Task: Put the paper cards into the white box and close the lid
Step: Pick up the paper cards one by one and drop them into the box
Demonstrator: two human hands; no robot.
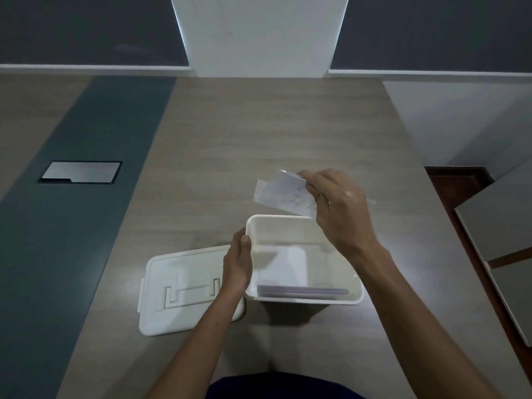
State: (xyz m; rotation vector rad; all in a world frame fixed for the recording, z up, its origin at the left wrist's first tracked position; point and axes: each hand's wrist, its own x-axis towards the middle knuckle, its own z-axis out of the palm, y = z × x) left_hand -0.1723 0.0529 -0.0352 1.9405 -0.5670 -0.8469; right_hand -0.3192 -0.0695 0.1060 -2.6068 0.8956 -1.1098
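Both forearms are bare from the near edge of the view up to the wrists, with no sleeves, watch or bracelet showing. The two hands, left hand and right hand, wear no gloves. Dark blue clothing covers the lap at the near edge

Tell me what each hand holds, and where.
Right hand pinches paper cards by their right end; left hand steadies the white box at its left rim.
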